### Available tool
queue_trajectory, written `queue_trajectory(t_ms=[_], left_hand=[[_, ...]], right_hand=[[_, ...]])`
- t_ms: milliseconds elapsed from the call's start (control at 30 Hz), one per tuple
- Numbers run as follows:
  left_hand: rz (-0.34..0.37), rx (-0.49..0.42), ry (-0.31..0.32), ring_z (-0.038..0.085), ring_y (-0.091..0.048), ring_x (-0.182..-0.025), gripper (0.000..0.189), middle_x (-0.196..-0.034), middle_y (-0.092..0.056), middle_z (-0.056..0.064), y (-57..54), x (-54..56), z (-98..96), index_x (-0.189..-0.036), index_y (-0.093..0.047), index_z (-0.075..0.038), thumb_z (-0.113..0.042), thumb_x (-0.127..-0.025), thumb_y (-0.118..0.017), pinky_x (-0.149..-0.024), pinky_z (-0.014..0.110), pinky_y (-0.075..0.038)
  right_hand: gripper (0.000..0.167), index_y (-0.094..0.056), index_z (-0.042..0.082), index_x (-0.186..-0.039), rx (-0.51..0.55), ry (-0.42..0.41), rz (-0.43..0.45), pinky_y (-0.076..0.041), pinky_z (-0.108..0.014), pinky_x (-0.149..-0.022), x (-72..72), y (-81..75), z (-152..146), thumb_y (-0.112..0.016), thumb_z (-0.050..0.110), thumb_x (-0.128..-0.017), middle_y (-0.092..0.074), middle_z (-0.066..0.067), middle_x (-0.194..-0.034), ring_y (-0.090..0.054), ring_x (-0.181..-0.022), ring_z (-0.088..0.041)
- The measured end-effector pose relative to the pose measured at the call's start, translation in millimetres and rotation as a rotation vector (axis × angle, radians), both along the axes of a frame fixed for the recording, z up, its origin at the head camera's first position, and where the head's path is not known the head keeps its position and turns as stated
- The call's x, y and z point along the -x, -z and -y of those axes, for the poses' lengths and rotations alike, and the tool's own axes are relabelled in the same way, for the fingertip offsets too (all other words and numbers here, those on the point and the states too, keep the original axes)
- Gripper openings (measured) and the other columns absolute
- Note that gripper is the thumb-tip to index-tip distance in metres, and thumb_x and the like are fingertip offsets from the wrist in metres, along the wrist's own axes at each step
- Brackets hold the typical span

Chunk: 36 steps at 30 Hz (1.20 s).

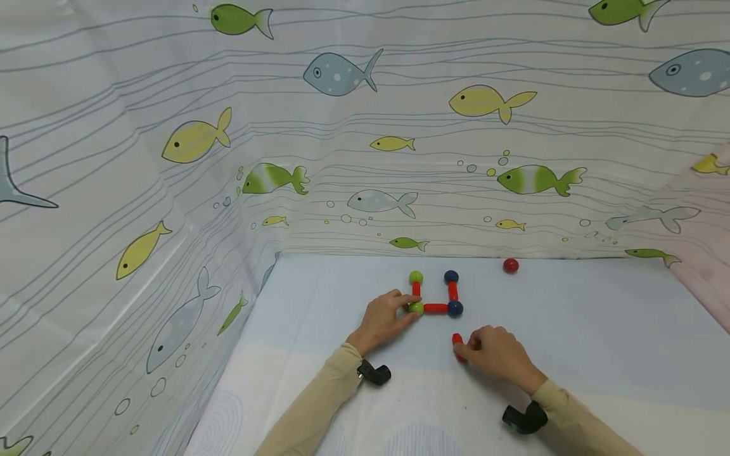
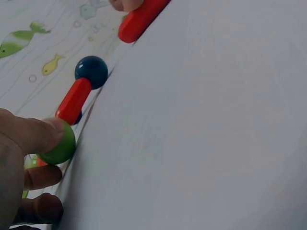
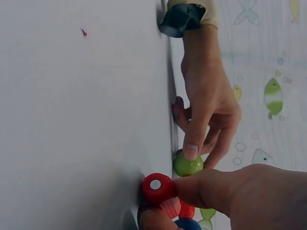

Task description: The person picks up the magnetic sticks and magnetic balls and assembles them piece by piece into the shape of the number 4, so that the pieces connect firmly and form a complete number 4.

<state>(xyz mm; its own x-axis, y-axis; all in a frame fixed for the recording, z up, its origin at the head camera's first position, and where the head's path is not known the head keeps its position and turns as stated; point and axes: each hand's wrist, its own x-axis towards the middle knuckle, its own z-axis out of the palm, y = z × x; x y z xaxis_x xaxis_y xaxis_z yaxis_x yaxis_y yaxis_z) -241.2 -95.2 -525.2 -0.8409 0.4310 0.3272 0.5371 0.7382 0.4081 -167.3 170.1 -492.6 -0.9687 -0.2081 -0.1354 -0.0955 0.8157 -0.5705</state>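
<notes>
A U-shaped build of balls and rods lies on the table, its open side toward the back. Its left side has two green balls joined by a red rod (image 1: 416,289); the right side has two navy balls joined by another. A third red rod (image 1: 436,308) links the front green ball (image 2: 62,146) and the front navy ball (image 1: 455,308). My left hand (image 1: 385,318) pinches that front green ball between thumb and fingers. Nearer to me, my right hand (image 1: 497,354) pinches a loose red rod (image 1: 458,347), whose round end with a silvery centre (image 3: 155,184) shows in the right wrist view.
A single red ball (image 1: 511,265) sits at the back of the table, right of the build. Behind and to the left hangs a fish-patterned cloth (image 1: 342,139). Each wrist carries a black strapped device, such as the right one (image 1: 525,418).
</notes>
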Motion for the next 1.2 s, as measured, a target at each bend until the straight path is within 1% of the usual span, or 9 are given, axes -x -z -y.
queue_trajectory(t_ms=[133,300,400,500,633,733,933,1033,1200], left_hand=[[-0.005,-0.005,0.003,0.012,-0.071,-0.089,0.033,-0.096,-0.072,-0.001,0.4,0.3,0.2,-0.128,-0.078,-0.021,-0.030,-0.096,-0.081,-0.072,0.024,-0.050],[-0.016,-0.008,0.007,0.012,-0.071,-0.089,0.033,-0.096,-0.072,-0.001,0.1,0.0,0.7,-0.128,-0.078,-0.021,-0.030,-0.096,-0.081,-0.071,0.023,-0.050],[-0.032,-0.012,0.015,0.012,-0.071,-0.088,0.033,-0.095,-0.073,-0.001,-0.1,0.0,1.4,-0.127,-0.078,-0.020,-0.029,-0.095,-0.081,-0.070,0.023,-0.050],[-0.044,-0.016,0.019,0.011,-0.071,-0.088,0.033,-0.094,-0.072,-0.001,0.8,0.6,2.0,-0.126,-0.079,-0.020,-0.028,-0.095,-0.082,-0.071,0.023,-0.051],[-0.040,-0.021,0.017,0.011,-0.070,-0.087,0.033,-0.094,-0.072,-0.002,1.9,1.6,2.2,-0.126,-0.079,-0.020,-0.029,-0.095,-0.081,-0.070,0.023,-0.051],[-0.031,-0.020,0.016,0.011,-0.070,-0.087,0.033,-0.095,-0.072,-0.002,1.8,2.0,2.1,-0.127,-0.078,-0.020,-0.029,-0.095,-0.081,-0.070,0.022,-0.049],[-0.024,-0.024,0.023,0.010,-0.069,-0.087,0.033,-0.096,-0.072,-0.001,0.7,1.7,2.1,-0.127,-0.078,-0.020,-0.029,-0.096,-0.081,-0.069,0.021,-0.047],[-0.024,-0.029,0.023,0.010,-0.069,-0.086,0.032,-0.096,-0.073,-0.001,-0.3,0.9,1.9,-0.127,-0.079,-0.019,-0.028,-0.095,-0.081,-0.069,0.021,-0.047],[-0.017,-0.019,0.011,0.011,-0.069,-0.087,0.033,-0.096,-0.072,-0.001,-0.8,-0.2,1.5,-0.127,-0.078,-0.021,-0.029,-0.096,-0.081,-0.070,0.022,-0.048]], right_hand=[[0.033,-0.067,0.016,-0.067,0.013,0.010,-0.016,-0.031,-0.027,-0.052,5.1,2.1,-0.7,-0.077,0.033,-0.094,-0.052,0.005,-0.057,-0.046,-0.055,-0.012],[0.033,-0.067,0.015,-0.068,0.014,0.028,-0.028,-0.031,-0.027,-0.052,10.1,5.6,0.7,-0.076,0.034,-0.094,-0.052,0.005,-0.058,-0.046,-0.056,-0.013],[0.032,-0.069,0.015,-0.069,0.004,0.030,-0.041,-0.033,-0.028,-0.052,12.8,5.1,2.0,-0.078,0.035,-0.093,-0.053,0.005,-0.058,-0.048,-0.055,-0.013],[0.031,-0.071,0.014,-0.070,-0.012,0.028,-0.034,-0.035,-0.028,-0.052,15.3,1.9,3.6,-0.079,0.036,-0.091,-0.056,0.004,-0.058,-0.050,-0.055,-0.014],[0.028,-0.073,0.013,-0.073,-0.017,0.027,0.010,-0.038,-0.029,-0.053,19.4,-5.0,5.5,-0.082,0.034,-0.090,-0.059,0.003,-0.059,-0.053,-0.057,-0.016],[0.026,-0.076,0.010,-0.076,0.004,0.034,0.044,-0.039,-0.029,-0.055,23.5,-8.4,5.9,-0.082,0.031,-0.090,-0.062,0.001,-0.062,-0.053,-0.060,-0.017],[0.032,-0.079,0.001,-0.093,0.115,0.103,0.150,-0.044,-0.031,-0.062,27.1,-5.2,3.4,-0.076,0.033,-0.094,-0.068,-0.003,-0.072,-0.057,-0.072,-0.019],[0.033,-0.080,0.001,-0.095,0.172,0.132,0.193,-0.042,-0.030,-0.062,28.1,-1.0,1.5,-0.073,0.033,-0.097,-0.068,-0.002,-0.073,-0.056,-0.074,-0.019],[0.034,-0.080,0.004,-0.092,0.247,0.159,0.249,-0.035,-0.028,-0.059,31.6,4.7,-2.1,-0.070,0.035,-0.099,-0.061,0.000,-0.070,-0.050,-0.069,-0.016]])
